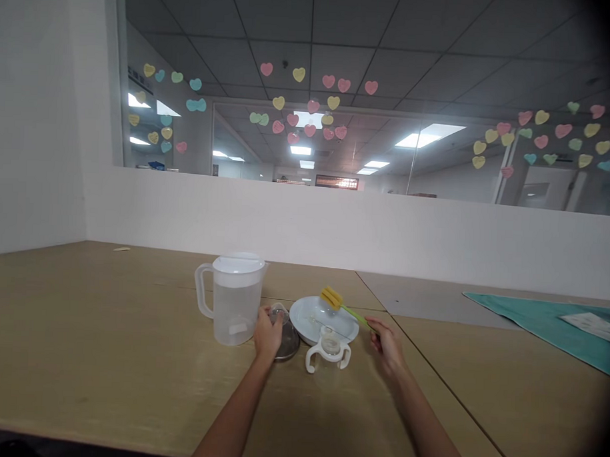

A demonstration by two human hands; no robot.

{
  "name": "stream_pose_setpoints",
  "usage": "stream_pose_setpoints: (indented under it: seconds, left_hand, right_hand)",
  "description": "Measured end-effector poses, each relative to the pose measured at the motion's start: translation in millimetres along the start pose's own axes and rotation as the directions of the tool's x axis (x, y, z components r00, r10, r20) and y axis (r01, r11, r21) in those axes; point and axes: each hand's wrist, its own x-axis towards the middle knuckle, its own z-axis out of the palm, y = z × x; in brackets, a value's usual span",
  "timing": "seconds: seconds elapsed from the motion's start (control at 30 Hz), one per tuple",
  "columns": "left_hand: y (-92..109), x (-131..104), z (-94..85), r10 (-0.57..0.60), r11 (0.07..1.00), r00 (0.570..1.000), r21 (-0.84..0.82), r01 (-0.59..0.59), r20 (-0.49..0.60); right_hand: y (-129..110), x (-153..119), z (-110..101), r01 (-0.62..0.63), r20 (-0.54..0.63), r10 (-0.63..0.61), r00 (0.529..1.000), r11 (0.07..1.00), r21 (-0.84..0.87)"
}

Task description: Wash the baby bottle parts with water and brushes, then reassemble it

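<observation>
My right hand [387, 345] is closed on the green handle of a brush [356, 315], whose yellow sponge head is over the far part of a white bowl [300, 316]. My left hand [269, 332] grips a small clear container [281, 312] above a round metal dish [289, 343]. In front of the bowl stands a white two-handled piece [329, 346] with a round, clear centre. Left of my left hand is a translucent pitcher [236, 303] with a white lid and a handle on its left side.
The wooden table [121, 342] has seams running across it. A teal cloth [546, 323] with a white packet [594, 325] lies at the right. At the back left is a small flat piece [121, 249]. A white wall with a window rises behind the table.
</observation>
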Motion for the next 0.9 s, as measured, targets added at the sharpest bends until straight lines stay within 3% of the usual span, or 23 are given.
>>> stream_pose_setpoints:
  seconds: [0.1,0.3,0.47,0.57,0.67,0.8,0.9]
  left_hand:
    - [-2,0,0.9,0.001,0.999,0.999,0.032,-0.003,0.045]
    - [-1,-10,1.6,0.125,0.981,0.983,0.132,-0.143,0.134]
    - [11,-13,-5.4,0.265,0.924,0.961,0.266,-0.276,0.075]
    - [26,-15,-12.1,0.414,0.894,0.909,0.172,-0.415,0.043]
    - [38,-21,-14.2,0.528,0.84,0.841,0.068,-0.538,0.122]
    - [41,-32,-10.7,0.622,0.752,0.717,0.014,-0.659,0.316]
    - [38,-36,-9.0,0.625,0.74,0.694,0.011,-0.672,0.357]
  right_hand:
    - [0,0,-1,-0.004,-0.003,0.004,1.0,1.0,-0.001]
    - [6,4,-3,0.002,0.013,-0.002,1.0,1.0,-0.022]
    - [7,4,-2,0.069,-0.019,-0.07,0.997,0.996,-0.049]
    - [6,4,-3,0.102,-0.078,-0.105,0.991,0.994,-0.035]
    - [6,5,-4,0.087,-0.073,-0.088,0.993,0.996,-0.01]
    - [11,8,-3,0.027,0.018,-0.027,0.999,0.999,0.03]
    - [12,9,-2,0.007,0.111,-0.019,0.994,0.994,0.106]
